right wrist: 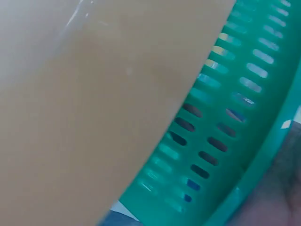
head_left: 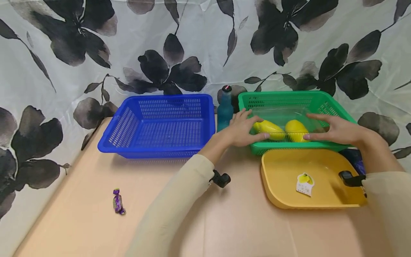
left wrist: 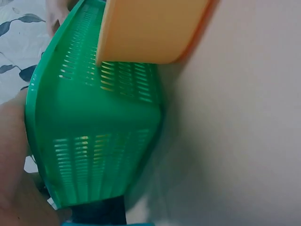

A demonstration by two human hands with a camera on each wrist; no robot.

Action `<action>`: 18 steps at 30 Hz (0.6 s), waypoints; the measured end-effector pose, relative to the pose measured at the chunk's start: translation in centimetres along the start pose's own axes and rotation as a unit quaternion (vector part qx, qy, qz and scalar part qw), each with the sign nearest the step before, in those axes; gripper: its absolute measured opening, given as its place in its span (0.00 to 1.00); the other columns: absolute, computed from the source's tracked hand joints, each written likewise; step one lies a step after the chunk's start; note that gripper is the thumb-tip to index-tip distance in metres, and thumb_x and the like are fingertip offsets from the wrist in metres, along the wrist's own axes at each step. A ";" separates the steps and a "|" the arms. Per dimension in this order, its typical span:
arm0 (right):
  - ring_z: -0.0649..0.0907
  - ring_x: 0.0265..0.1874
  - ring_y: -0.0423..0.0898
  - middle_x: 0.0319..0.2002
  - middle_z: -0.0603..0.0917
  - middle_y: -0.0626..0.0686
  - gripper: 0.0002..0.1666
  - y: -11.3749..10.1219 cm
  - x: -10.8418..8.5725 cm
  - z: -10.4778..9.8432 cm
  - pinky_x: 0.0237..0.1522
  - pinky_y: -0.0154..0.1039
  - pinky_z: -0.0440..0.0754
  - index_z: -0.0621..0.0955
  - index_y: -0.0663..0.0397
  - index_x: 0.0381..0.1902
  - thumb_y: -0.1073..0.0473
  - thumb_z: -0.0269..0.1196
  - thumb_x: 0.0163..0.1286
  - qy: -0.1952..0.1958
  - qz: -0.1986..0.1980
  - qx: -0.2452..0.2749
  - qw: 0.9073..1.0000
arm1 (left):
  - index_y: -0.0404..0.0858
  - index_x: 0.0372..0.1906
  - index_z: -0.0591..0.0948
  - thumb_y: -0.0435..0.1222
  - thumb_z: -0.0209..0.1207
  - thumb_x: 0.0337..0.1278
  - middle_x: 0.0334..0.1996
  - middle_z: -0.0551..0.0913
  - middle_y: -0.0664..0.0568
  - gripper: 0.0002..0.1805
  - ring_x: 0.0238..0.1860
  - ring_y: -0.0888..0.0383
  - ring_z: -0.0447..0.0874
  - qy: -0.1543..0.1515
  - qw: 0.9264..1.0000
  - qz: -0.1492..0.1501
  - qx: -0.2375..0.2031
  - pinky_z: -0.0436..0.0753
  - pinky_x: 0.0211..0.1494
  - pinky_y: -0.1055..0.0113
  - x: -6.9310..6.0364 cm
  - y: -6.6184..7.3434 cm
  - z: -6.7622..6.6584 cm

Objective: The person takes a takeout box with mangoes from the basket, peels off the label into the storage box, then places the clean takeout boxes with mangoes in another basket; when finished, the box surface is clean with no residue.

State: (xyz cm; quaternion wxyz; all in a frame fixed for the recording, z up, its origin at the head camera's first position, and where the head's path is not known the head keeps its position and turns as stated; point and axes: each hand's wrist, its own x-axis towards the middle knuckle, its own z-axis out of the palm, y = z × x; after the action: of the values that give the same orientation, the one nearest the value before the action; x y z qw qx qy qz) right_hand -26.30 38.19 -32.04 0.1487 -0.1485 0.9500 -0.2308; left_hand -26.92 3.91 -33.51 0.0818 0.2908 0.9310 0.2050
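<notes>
Both hands reach to the green basket [head_left: 289, 95] at the back right. Over its left rim lies the left hand [head_left: 239, 129], thumb and fingers spread beside one yellow fruit-shaped item [head_left: 269, 129]. From the right comes the right hand [head_left: 341, 130], its index finger and thumb stretched toward a second yellow fruit-shaped item [head_left: 296, 130]. Between the hands, a clear plastic container [head_left: 282, 112] shows around the yellow pieces; whether the fingertips touch it, I cannot tell. In the left wrist view, the left hand [left wrist: 14, 155] is partly visible along the basket's rim [left wrist: 32, 108].
A blue basket [head_left: 160, 154] stands left, with a teal bottle [head_left: 225, 112] between the baskets. In front of the green basket sits a yellow tray [head_left: 282, 178] bearing a lemon sticker [head_left: 305, 184]. A dark blue packet [head_left: 354, 159] shows behind it. One purple-wrapped candy [head_left: 118, 202] lies front left.
</notes>
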 end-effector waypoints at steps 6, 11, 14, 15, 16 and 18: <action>0.63 0.67 0.82 0.80 0.45 0.73 0.52 -0.3 -0.8 -0.5 0.57 0.78 0.69 0.54 0.56 0.82 0.42 0.65 0.73 0.000 -0.009 -0.029 1.000 | 0.49 0.80 0.61 0.61 0.48 0.75 0.84 0.38 0.48 0.38 0.83 0.47 0.27 0.002 0.998 0.049 -0.033 0.43 0.82 0.41 -1.9 -0.6 -0.7; 0.55 0.72 0.81 0.80 0.44 0.74 0.48 -1.5 -1.3 -0.6 0.61 0.81 0.60 0.60 0.61 0.79 0.44 0.66 0.73 0.008 -0.025 -0.057 0.998 | 0.48 0.80 0.61 0.58 0.51 0.76 0.84 0.41 0.49 0.37 0.83 0.48 0.29 0.016 0.996 0.076 -0.037 0.46 0.82 0.44 -4.1 -1.1 -1.8; 0.52 0.74 0.80 0.79 0.46 0.75 0.47 -2.4 -1.5 -0.4 0.63 0.82 0.55 0.62 0.63 0.77 0.43 0.65 0.73 0.008 -0.030 -0.071 0.997 | 0.48 0.80 0.61 0.57 0.51 0.76 0.82 0.50 0.48 0.36 0.83 0.49 0.37 0.030 0.995 0.095 -0.026 0.49 0.83 0.49 -5.5 -1.3 -2.5; 0.52 0.73 0.80 0.78 0.48 0.75 0.46 -2.6 -1.6 -0.3 0.63 0.82 0.55 0.63 0.63 0.77 0.43 0.65 0.73 0.006 -0.030 -0.075 0.997 | 0.47 0.80 0.62 0.56 0.52 0.76 0.81 0.53 0.48 0.36 0.83 0.48 0.41 0.035 0.994 0.103 -0.024 0.51 0.83 0.50 -6.0 -1.4 -2.8; 0.53 0.73 0.79 0.78 0.50 0.75 0.45 -2.8 -1.7 -0.2 0.63 0.81 0.55 0.64 0.63 0.76 0.43 0.65 0.73 0.003 -0.031 -0.076 0.997 | 0.46 0.80 0.62 0.56 0.52 0.76 0.81 0.56 0.47 0.36 0.82 0.48 0.44 0.041 0.993 0.110 -0.023 0.52 0.82 0.51 -6.5 -1.6 -3.1; 0.56 0.72 0.79 0.77 0.54 0.75 0.43 -3.1 -1.8 -0.1 0.63 0.81 0.57 0.66 0.63 0.76 0.42 0.63 0.75 -0.005 -0.029 -0.080 0.996 | 0.45 0.80 0.62 0.54 0.54 0.76 0.79 0.58 0.47 0.36 0.81 0.47 0.48 0.049 0.991 0.121 -0.025 0.53 0.82 0.52 -7.5 -1.9 -3.6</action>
State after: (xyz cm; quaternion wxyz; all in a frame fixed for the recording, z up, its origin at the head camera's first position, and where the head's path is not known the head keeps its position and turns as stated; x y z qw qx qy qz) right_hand -24.03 36.21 -30.04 0.1341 -0.1886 0.9599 -0.1580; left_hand -22.74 -3.01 -30.84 0.0175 0.3890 0.8864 0.2504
